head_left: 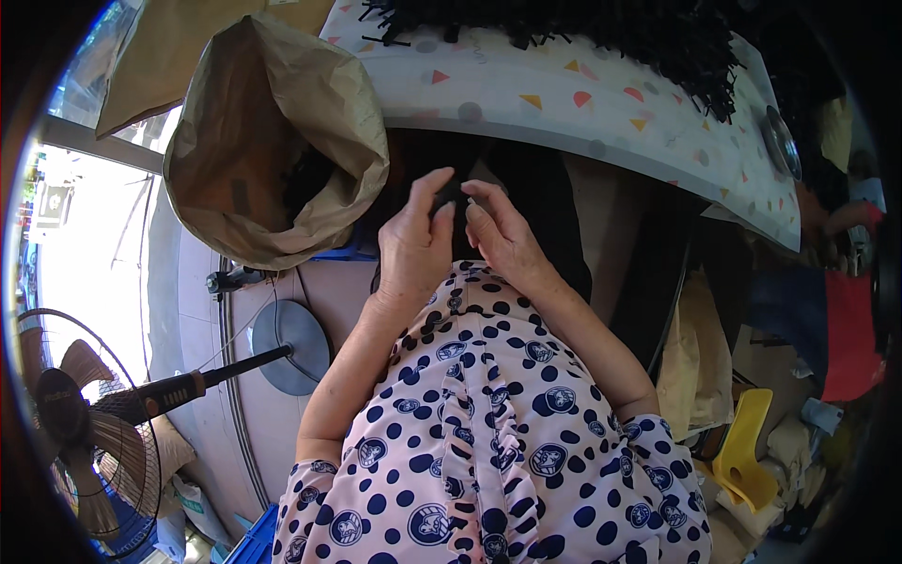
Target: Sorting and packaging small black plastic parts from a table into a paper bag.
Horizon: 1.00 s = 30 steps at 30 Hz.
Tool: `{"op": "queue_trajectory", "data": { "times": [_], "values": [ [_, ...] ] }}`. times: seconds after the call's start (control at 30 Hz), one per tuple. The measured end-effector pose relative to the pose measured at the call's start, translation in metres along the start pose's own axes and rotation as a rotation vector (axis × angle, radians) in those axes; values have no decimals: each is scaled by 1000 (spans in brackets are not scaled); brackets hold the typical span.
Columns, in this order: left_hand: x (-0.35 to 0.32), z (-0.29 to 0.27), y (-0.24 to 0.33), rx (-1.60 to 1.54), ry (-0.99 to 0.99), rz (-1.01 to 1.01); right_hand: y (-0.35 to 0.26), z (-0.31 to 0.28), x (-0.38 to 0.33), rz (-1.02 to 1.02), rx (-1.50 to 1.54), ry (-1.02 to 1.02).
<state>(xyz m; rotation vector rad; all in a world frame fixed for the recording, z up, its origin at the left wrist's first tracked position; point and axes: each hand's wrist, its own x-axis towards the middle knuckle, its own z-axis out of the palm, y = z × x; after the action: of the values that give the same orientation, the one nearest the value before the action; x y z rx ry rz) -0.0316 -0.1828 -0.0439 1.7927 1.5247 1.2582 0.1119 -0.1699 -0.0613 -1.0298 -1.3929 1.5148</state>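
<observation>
Closest of all is the spotted blouse of the person at work, its ruffled front filling the near middle. What they handle is harder to make out: a small black piece sits between the two hands, over dark trousers, and from here I lose its outline against them. The far side of the black heap on the table is cut off, and the inside of the paper bag is mostly shadow, with something dark down in it.

Both forearms angle inward, elbows out wide. The left hand is raised, its thumb and forefinger clamped on the black piece. The right hand comes in from the other side with thumb and forefinger bent toward it — whether they grip it too, I cannot tell.

The table, under a pale patterned cover, stands just beyond the hands. The big paper bag gapes at far left, near the left hand. A fan takes up the near left, its round base beside the left forearm — and a yellow chair stands at near right.
</observation>
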Motion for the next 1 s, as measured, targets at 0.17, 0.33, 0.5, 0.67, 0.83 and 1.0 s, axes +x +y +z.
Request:
{"op": "queue_trajectory", "data": {
  "times": [0.17,0.33,0.5,0.67,0.83,1.0],
  "values": [
    [10,-26,11,-775,-82,-484,-11,-4,-2,43,133,-9],
    [7,-26,5,-1167,-116,-629,-20,-11,-2,-24,393,-70],
    [-3,-26,6,-1208,-335,-594,-12,-16,2,49,575,-144],
    [-3,-27,10,-1130,-349,-553,-13,-14,7,117,572,-195],
    [-8,-32,21,-914,-397,-543,-18,-15,-1,157,466,-187],
    [-14,-26,16,-521,-465,-416,-7,-10,-6,147,337,-176]
  ]
}}
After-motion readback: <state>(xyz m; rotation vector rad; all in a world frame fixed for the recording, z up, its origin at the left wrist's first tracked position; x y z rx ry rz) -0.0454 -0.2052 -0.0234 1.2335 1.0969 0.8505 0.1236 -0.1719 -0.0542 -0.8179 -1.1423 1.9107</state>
